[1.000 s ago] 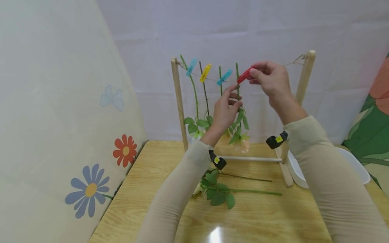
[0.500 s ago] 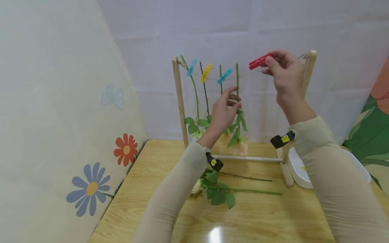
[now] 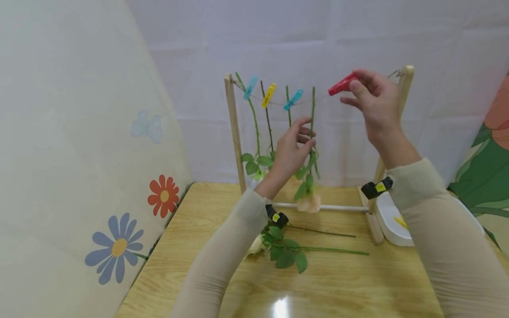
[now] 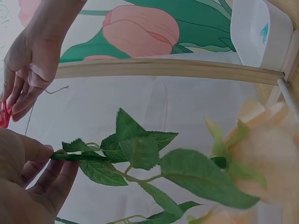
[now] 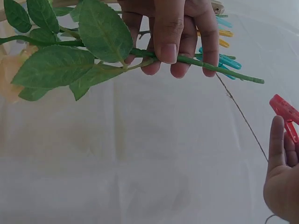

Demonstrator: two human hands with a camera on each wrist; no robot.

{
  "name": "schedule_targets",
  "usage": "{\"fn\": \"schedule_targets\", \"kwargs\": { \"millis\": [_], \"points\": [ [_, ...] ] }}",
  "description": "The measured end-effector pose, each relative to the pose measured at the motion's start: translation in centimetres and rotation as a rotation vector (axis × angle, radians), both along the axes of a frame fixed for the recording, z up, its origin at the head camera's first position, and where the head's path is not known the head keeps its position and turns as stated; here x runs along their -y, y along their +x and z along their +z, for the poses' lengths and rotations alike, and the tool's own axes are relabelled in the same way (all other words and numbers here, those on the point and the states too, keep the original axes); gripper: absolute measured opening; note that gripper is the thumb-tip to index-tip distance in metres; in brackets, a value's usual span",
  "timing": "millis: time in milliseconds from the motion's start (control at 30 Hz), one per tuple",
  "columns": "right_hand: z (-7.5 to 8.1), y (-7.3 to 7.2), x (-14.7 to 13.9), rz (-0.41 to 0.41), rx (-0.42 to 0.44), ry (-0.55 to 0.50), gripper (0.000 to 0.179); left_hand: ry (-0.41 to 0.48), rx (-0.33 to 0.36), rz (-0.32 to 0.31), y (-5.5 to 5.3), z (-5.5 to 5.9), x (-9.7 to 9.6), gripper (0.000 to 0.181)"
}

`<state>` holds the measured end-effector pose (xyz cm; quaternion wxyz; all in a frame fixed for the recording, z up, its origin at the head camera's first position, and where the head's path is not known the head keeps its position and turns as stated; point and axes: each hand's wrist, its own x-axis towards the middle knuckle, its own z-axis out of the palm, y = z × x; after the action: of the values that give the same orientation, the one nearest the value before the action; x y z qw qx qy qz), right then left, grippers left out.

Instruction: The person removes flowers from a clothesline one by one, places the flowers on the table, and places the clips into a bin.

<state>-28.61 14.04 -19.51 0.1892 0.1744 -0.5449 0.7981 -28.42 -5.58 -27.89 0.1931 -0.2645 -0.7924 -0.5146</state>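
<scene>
I see the left hand (image 3: 293,148) pinching a flower (image 3: 311,158) by its green stem, thumb against fingers just above the leaves, the other fingers loosely bent beside it; the flower hangs bloom down between the posts of the wooden frame (image 3: 236,132), its bare end up by the string (image 5: 245,123); whether stem and string touch I cannot tell; the right hand (image 3: 375,99) has thumb and fingertips closed on a red clip (image 3: 342,85), well apart from the stem.

I judge the flower light, its stem stiff but a little springy, its leaves and petals soft and easily creased; I would take hold of bare stem near the leaves, loosely enough to let it turn, and leave the bloom alone; the clip looks like light, smooth, hard plastic, liable to slip or twist, so best squeezed squarely at its tail.
</scene>
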Motion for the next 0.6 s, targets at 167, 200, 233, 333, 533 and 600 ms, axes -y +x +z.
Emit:
{"fn": "schedule_targets", "kwargs": {
  "millis": [167,200,233,333,533,600],
  "points": [
    [-0.5,0.3,-0.5,0.041,-0.036,0.036,0.028,-0.051,-0.027,-0.014,0.6,0.0,0.3,0.049],
    [-0.6,0.3,-0.5,0.05,-0.05,0.047,0.029,-0.064,-0.029,-0.021,0.6,0.0,0.3,0.048],
    [-0.7,0.3,-0.6,0.058,-0.066,0.057,0.028,-0.079,-0.027,-0.029,0.7,0.0,0.4,0.048],
    [-1.0,0.4,-0.8,0.081,-0.115,0.08,0.025,-0.14,-0.024,-0.043,0.9,0.0,0.7,0.048],
    [-1.7,0.7,-1.2,0.09,-0.113,0.067,0.025,-0.258,-0.015,-0.067,1.4,0.0,1.3,0.049],
    [-1.9,0.8,-1.5,0.093,-0.106,0.055,0.025,-0.282,-0.006,-0.076,1.5,0.0,1.5,0.049]
  ]
}}
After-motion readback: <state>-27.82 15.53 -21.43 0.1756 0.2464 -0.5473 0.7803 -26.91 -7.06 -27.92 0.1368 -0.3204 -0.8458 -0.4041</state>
